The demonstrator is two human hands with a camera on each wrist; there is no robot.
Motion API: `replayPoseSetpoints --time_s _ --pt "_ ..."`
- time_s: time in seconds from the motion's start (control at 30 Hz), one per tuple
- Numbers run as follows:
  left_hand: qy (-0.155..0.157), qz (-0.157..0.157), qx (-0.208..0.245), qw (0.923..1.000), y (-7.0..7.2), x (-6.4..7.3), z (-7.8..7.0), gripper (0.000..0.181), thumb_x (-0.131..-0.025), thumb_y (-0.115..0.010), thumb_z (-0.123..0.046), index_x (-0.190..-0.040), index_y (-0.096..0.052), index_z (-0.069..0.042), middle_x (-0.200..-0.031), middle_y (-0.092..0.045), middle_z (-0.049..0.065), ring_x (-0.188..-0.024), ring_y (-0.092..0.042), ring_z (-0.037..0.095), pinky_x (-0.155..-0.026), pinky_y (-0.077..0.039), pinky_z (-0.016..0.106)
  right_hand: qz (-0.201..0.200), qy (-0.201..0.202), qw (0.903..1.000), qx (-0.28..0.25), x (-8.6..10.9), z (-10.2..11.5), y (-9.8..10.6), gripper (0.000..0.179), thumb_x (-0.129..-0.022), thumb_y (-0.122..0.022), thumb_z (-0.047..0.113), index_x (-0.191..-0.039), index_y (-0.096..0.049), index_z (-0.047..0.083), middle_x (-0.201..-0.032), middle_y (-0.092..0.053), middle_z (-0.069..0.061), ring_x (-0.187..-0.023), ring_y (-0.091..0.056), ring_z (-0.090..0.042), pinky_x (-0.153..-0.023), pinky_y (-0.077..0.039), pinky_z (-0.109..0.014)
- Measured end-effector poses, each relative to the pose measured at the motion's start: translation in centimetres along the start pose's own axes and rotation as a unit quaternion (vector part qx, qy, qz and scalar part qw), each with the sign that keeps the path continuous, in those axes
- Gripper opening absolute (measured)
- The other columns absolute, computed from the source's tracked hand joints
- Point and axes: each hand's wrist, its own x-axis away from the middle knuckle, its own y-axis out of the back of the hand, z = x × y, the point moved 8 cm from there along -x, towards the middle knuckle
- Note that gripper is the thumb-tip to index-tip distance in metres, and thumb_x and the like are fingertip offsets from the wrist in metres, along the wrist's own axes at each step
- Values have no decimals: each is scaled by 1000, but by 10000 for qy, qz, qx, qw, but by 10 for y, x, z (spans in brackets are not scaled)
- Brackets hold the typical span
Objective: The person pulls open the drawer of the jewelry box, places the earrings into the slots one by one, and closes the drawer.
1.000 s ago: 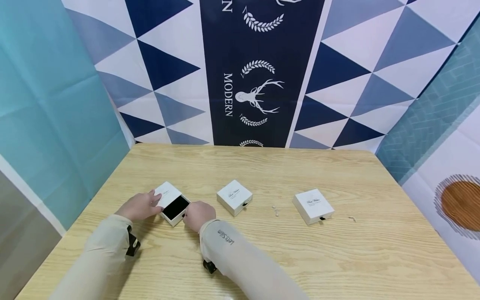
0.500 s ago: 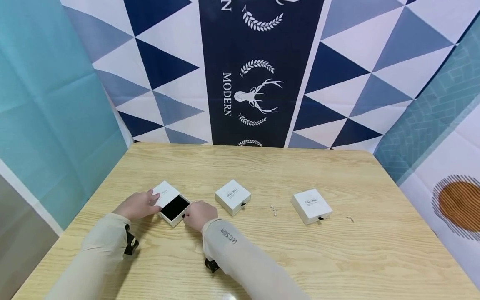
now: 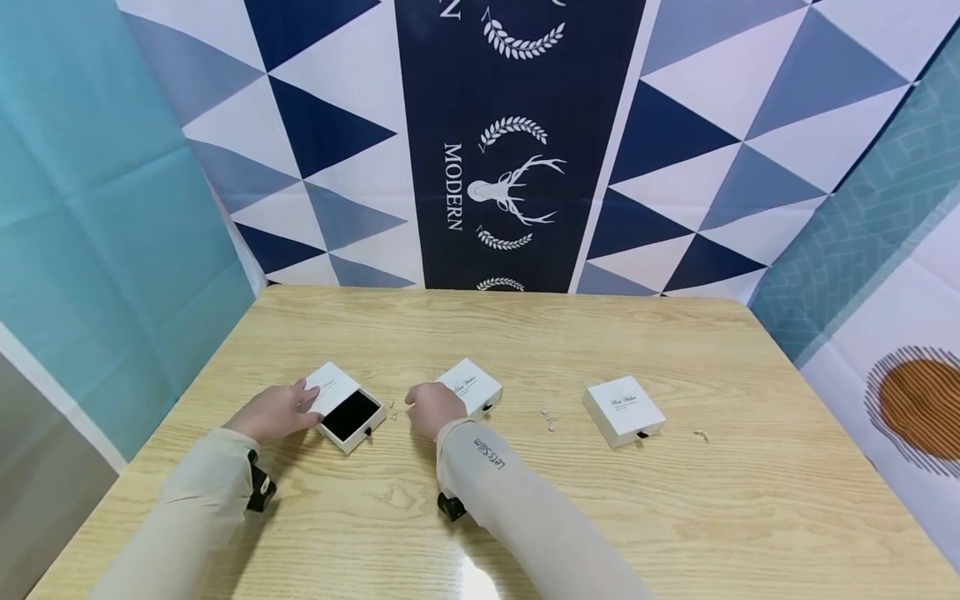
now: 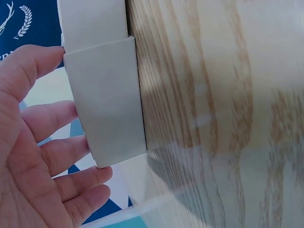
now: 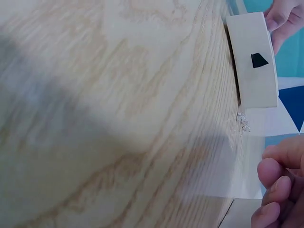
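Note:
A white drawer-style gift box (image 3: 333,385) lies at the left of the table, its drawer (image 3: 351,417) slid partly out to show a black lining. My left hand (image 3: 272,412) holds the box, with fingertips along its top edge and far end in the left wrist view. A black pull tab (image 5: 259,60) stands out from the drawer's front. My right hand (image 3: 435,408) hovers just left of the middle box, fingers loosely curled, with nothing seen between them. Between it and the drawer lie small sparkly pieces of jewellery (image 5: 243,122).
A closed white box (image 3: 468,387) stands in the middle, partly covered by my right hand. Another closed box (image 3: 624,410) is farther right. Small silvery pieces (image 3: 548,419) lie between those two, and one more small piece (image 3: 701,435) lies right of the last box.
My right hand has let go of the drawer's tab and moved right, uncovering the small jewellery pieces. My left hand stays on the box, and the drawer stays partly out.

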Motion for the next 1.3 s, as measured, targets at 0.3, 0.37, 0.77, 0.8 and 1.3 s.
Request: replayPoseSetpoints --time_s 0.3,0.37,0.77,0.8,1.3 --pt "-6 -57 49 10000 2 2 0 59 -90 -64 -26 -132 -48 12 -137 -33 41 -118 -42 56 -96 -38 59 39 -20 9998 -171 -3 2 -7 22 -90 -61 9 -110 -71 9 -111 -69 -3 -104 -63 -20 -84 -50 -33" --pt "-24 -68 57 10000 2 3 0 59 -90 -63 -26 -132 -48 12 -137 -33 41 -118 -43 55 -95 -38 59 35 -4 9997 -253 -4 3 -9 22 -89 -62 9 -110 -71 8 -111 -68 -4 -103 -63 -20 -84 -49 -32" --pt "-175 -176 99 9996 1 1 -2 58 -90 -63 -25 -131 -48 14 -136 -34 42 -115 -47 54 -95 -39 58 -200 248 9995 -4 -9 14 -24 16 -89 -65 8 -102 -74 8 -104 -71 -3 -99 -65 -17 -84 -51 -30" --pt "-179 -183 100 9996 0 1 -2 58 -90 -63 -25 -131 -48 14 -136 -34 42 -115 -47 54 -95 -39 58 -189 241 9995 33 -10 15 -25 16 -89 -65 8 -101 -74 8 -104 -71 -3 -100 -65 -18 -85 -51 -30" --pt "-141 -177 18 9997 2 2 -1 58 -90 -63 -25 -131 -48 14 -136 -34 42 -114 -48 54 -95 -40 57 -189 313 9986 376 -12 21 -24 12 -88 -64 6 -92 -75 9 -94 -72 -1 -90 -66 -17 -79 -51 -28"
